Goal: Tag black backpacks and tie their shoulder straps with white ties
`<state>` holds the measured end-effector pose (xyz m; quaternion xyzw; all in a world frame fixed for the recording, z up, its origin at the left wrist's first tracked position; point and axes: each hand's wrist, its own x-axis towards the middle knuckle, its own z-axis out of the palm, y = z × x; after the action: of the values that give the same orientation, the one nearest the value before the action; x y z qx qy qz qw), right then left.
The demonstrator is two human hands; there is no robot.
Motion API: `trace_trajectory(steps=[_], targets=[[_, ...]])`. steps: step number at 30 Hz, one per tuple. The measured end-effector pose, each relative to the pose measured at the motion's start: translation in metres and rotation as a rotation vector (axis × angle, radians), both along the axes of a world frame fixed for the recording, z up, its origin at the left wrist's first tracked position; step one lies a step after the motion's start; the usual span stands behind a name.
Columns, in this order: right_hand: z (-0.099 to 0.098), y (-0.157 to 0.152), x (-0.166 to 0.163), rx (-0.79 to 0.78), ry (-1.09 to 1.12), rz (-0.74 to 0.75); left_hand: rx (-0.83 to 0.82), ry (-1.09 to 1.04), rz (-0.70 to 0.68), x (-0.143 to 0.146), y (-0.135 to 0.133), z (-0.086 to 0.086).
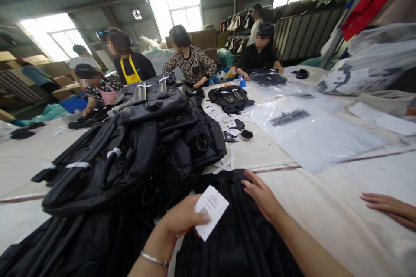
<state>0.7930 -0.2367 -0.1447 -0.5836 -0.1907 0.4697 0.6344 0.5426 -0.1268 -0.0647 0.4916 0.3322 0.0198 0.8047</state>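
In my left hand (183, 216) is a stack of white printed tags (212, 207), pinched under the thumb, with small print and a square code facing up. A silver bangle circles that wrist. Below it lies a black backpack (234, 242), flat on the table in front of me. My right hand (260, 190) rests at the far right edge of this backpack, fingers stretched out and holding nothing. Close on the left rises a big pile of black backpacks (169, 134), some straps wrapped with white strips.
Another person's hand (390, 208) lies on the cream table cover at right. Clear plastic bags (312, 134) spread beyond. A small bowl of black bits (247, 135) stands near loose tags. Several people work around the far side; a stuffed white sack (360, 78) sits far right.
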Motion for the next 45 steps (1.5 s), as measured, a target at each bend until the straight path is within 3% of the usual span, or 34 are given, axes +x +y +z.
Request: trace_trajectory(steps=[3, 5, 8, 12, 14, 16, 19, 22, 28, 32, 34, 36, 38, 40, 45], targets=[[-0.022, -0.011, 0.002, -0.256, -0.381, 0.076, 0.002, -0.164, 0.213, -0.005, 0.003, 0.004], [-0.037, -0.027, 0.005, -0.324, -0.57, 0.084, 0.069, -0.051, 0.24, -0.012, 0.0, -0.007], [-0.052, -0.056, 0.021, -0.36, -0.852, 0.037, 0.325, 0.352, 0.226, -0.041, -0.017, -0.043], [-0.067, -0.1, 0.039, -0.515, -1.067, 0.055, 0.755, 0.783, 0.294, -0.102, -0.067, -0.103], [-0.074, -0.119, 0.037, -0.622, -1.033, 0.122, 0.769, 0.832, 0.317, -0.125, -0.098, -0.123], [-0.078, -0.132, 0.028, -0.675, -0.99, 0.174, 0.716, 0.819, 0.317, -0.134, -0.126, -0.132], [-0.075, -0.139, 0.02, -0.667, -0.935, 0.2, 0.693, 0.797, 0.367, -0.123, -0.149, -0.131], [-0.064, -0.131, 0.032, -0.635, -0.903, 0.183, 0.743, 0.806, 0.458, -0.095, -0.149, -0.123], [-0.027, -0.112, 0.087, -0.494, -0.979, 0.055, 0.874, 0.716, 0.488, -0.034, -0.097, -0.125], [0.017, -0.144, 0.068, -0.257, -1.04, 0.124, 1.007, 0.611, 0.433, -0.025, -0.077, -0.109], [0.031, -0.177, 0.035, -0.131, -1.047, 0.276, 1.079, 0.532, 0.391, -0.039, -0.092, -0.091], [0.034, -0.212, -0.002, -0.062, -1.063, 0.45, 1.216, 0.406, 0.282, -0.061, -0.122, -0.076], [0.027, -0.242, -0.031, -0.068, -1.126, 0.645, 1.437, 0.224, 0.024, -0.085, -0.156, -0.067], [0.018, -0.257, -0.047, -0.164, -1.169, 0.627, 1.58, 0.159, -0.108, -0.104, -0.184, -0.067], [0.013, -0.237, -0.071, -0.451, -1.213, 0.535, 1.677, 0.239, -0.051, -0.11, -0.212, -0.075]])
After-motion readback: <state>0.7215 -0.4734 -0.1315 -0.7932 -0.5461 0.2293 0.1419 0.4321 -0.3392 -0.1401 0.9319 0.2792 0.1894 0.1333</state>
